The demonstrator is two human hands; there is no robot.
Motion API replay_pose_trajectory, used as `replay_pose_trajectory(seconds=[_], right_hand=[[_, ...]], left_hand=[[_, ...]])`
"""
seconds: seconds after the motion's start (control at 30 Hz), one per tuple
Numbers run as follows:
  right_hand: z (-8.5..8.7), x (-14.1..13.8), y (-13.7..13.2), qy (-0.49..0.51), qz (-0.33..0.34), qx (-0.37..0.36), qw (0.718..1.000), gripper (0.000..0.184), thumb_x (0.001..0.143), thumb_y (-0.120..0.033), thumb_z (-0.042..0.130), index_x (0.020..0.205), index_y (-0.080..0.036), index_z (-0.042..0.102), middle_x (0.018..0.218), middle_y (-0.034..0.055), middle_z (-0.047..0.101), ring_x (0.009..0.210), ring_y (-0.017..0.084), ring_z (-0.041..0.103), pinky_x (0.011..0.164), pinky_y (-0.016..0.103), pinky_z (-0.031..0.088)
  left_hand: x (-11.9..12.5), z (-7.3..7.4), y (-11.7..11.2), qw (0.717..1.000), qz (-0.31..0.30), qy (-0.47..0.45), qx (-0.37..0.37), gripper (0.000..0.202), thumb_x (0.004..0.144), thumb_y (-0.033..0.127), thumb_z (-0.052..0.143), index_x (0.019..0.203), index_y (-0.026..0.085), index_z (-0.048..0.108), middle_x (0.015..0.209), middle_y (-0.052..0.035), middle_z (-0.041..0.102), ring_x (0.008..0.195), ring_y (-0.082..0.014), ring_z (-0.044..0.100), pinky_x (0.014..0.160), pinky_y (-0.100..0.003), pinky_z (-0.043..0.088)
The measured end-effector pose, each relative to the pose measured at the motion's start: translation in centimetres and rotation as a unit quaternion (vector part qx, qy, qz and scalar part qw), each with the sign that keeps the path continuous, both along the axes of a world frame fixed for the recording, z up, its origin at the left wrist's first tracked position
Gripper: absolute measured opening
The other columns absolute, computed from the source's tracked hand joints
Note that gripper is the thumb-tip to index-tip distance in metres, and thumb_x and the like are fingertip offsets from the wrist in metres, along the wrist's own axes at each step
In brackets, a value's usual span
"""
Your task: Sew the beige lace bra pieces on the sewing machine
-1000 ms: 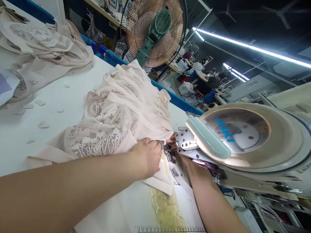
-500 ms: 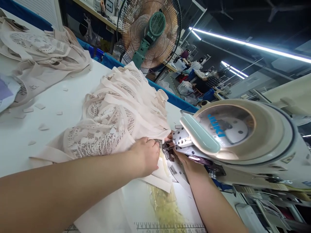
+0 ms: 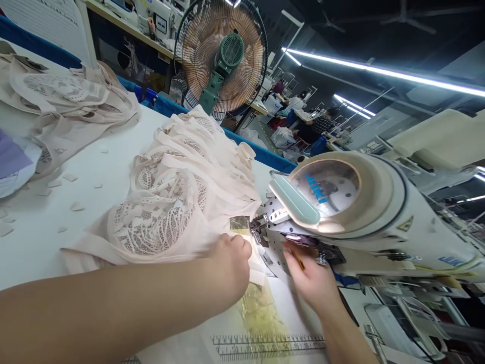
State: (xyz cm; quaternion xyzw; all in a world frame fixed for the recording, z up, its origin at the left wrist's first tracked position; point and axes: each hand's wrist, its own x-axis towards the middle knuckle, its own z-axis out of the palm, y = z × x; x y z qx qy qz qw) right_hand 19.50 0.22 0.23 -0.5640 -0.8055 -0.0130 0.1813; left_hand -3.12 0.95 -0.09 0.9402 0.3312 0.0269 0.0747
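A JUKI sewing machine (image 3: 364, 202) reaches in from the right, its presser foot (image 3: 258, 225) over the edge of a beige lace bra (image 3: 155, 222). My left hand (image 3: 229, 265) is curled closed on the bra's fabric band, just in front of the foot; its fingertips are hidden and slightly blurred. To the right of the needle area, below the machine head, my right hand (image 3: 308, 275) is closed with thumb and finger around a thin orange-brown tool (image 3: 298, 259), whose kind I cannot make out. A pale fabric strip (image 3: 258, 273) lies between the hands.
More beige bras (image 3: 71, 101) lie piled at the left, near a purple-and-white piece (image 3: 17, 159) and small scattered scraps (image 3: 78, 207). A fan (image 3: 227, 55) stands behind the table. A ruler scale (image 3: 269, 346) crosses the front. People work in the background.
My right hand has drawn back from the needle area towards me, and the thin tool now shows in it. My left hand has slid slightly nearer, uncovering the metal plate by the foot.
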Motion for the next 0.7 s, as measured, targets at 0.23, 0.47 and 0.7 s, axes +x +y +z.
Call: replay_pose_trajectory(seconds=[0.23, 0.47, 0.7], right_hand=[[-1.5, -3.6, -6.7, 0.001, 0.197, -0.044, 0.979, 0.037, 0.088, -0.016, 0.046, 0.125, -0.019, 0.049, 0.119, 0.0137, 0.058, 0.108, 0.027, 0.055, 0.088, 0.045, 0.049], [-0.9, -3.5, -6.8, 0.040, 0.221, -0.035, 0.974, 0.034, 0.088, -0.016, 0.043, 0.122, -0.017, 0.049, 0.116, 0.0137, 0.060, 0.106, 0.024, 0.057, 0.087, 0.041, 0.051], [-1.5, -3.1, -6.7, 0.054, 0.224, -0.016, 0.973, 0.031, 0.088, -0.015, 0.044, 0.118, -0.012, 0.052, 0.118, 0.0158, 0.059, 0.108, 0.025, 0.055, 0.089, 0.040, 0.050]], left_hand=[[-0.5, 1.7, -0.2, 0.994, -0.017, 0.103, 0.005, 0.020, 0.083, 0.018, 0.053, 0.096, 0.013, 0.067, 0.108, -0.0138, 0.057, 0.098, -0.0268, 0.048, 0.082, -0.038, 0.042], [-0.5, 2.5, 0.0, 0.996, -0.013, 0.083, 0.019, 0.043, 0.089, 0.028, 0.048, 0.122, 0.001, 0.053, 0.126, -0.0189, 0.051, 0.111, -0.0271, 0.048, 0.091, -0.033, 0.041], [0.5, 1.7, 0.8, 0.998, 0.041, 0.047, 0.011, 0.053, 0.091, 0.041, 0.042, 0.128, 0.003, 0.048, 0.132, -0.0173, 0.049, 0.116, -0.0295, 0.046, 0.094, -0.038, 0.041]])
